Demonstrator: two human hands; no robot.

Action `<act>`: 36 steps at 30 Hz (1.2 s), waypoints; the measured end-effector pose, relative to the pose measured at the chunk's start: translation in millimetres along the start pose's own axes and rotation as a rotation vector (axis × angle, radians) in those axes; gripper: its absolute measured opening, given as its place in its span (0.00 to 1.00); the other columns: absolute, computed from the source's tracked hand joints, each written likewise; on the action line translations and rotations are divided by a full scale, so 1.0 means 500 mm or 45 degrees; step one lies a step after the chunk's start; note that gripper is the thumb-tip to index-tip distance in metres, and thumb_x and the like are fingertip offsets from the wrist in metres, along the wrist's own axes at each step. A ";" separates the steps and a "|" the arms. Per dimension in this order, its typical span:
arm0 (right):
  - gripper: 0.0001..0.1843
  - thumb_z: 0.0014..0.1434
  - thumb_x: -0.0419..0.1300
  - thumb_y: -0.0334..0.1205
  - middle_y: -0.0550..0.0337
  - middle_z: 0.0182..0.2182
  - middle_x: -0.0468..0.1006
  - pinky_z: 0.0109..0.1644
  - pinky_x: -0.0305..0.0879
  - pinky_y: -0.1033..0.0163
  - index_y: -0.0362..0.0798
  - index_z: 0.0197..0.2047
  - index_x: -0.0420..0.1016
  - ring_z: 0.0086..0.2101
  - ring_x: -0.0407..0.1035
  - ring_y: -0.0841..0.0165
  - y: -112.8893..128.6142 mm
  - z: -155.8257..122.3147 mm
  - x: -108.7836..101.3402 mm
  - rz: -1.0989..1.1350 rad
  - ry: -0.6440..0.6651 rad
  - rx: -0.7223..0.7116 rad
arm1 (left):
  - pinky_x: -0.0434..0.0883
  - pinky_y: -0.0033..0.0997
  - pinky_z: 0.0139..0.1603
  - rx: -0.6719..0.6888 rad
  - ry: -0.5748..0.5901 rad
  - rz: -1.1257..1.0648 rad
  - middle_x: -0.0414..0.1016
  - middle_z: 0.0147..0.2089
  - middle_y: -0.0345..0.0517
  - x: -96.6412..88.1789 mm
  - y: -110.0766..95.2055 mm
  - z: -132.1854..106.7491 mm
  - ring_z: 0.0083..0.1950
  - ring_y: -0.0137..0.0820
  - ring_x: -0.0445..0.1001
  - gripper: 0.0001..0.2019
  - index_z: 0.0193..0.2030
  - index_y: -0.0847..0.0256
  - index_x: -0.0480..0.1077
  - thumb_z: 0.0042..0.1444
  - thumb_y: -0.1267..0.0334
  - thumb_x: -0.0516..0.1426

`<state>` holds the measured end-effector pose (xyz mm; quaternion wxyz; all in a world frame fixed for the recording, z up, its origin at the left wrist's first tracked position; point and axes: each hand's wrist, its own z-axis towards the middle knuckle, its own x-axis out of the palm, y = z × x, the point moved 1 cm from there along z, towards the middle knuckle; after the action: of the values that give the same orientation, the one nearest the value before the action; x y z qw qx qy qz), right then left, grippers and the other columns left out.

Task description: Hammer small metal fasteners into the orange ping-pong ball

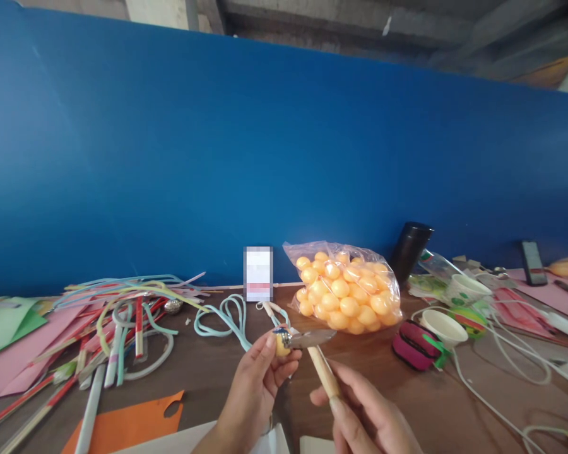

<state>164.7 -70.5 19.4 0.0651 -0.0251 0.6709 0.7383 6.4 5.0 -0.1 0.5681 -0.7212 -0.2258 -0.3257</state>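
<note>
My left hand (260, 375) is closed, thumb and fingers gripping a small round yellow-and-silver piece (283, 342). A flat, shiny blade-like strip (312, 338) extends right from that piece; whether the two are joined I cannot tell. My right hand (360, 407) is closed around a pale wooden stick (324, 372), which slants up to the left. The stick's upper end meets the lower edge of the strip, or overlaps it. Just behind both hands lies a clear plastic bag of orange balls (345, 293), and a light-blue cord (224, 321) loops near my left hand.
Tubes and red-and-white sticks (139, 328) are heaped on the left beside pink paper (28, 356) and an orange sheet (127, 422). At right are a magenta pouch (416, 345), paper cups (443, 328), a white cable (483, 403) and a black cylinder (411, 252). A blue partition (246, 145) stands behind.
</note>
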 end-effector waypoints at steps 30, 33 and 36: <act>0.29 0.60 0.55 0.61 0.50 0.38 0.79 0.16 0.59 0.72 0.51 0.58 0.69 0.17 0.68 0.76 0.006 -0.001 -0.002 -0.033 0.081 -0.001 | 0.76 0.30 0.40 0.081 -0.016 0.048 0.80 0.40 0.54 0.001 0.004 -0.002 0.38 0.33 0.79 0.17 0.51 0.67 0.71 0.57 0.62 0.61; 0.28 0.61 0.55 0.60 0.50 0.38 0.80 0.16 0.59 0.71 0.51 0.57 0.70 0.16 0.67 0.76 0.008 -0.002 0.001 -0.058 0.100 0.011 | 0.76 0.30 0.40 0.079 -0.018 0.032 0.80 0.40 0.55 0.002 0.003 -0.002 0.37 0.33 0.79 0.16 0.50 0.67 0.72 0.56 0.62 0.61; 0.29 0.61 0.54 0.60 0.51 0.37 0.80 0.17 0.60 0.70 0.50 0.56 0.71 0.16 0.67 0.75 0.012 -0.005 0.002 -0.068 0.105 -0.001 | 0.77 0.28 0.39 0.087 -0.041 -0.027 0.80 0.38 0.53 0.000 0.002 -0.002 0.36 0.31 0.79 0.13 0.45 0.67 0.74 0.55 0.63 0.62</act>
<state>162.8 -73.3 25.2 0.0571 -0.0737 0.6717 0.7349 6.9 3.9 -0.5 0.5854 -0.7041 -0.2536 -0.3119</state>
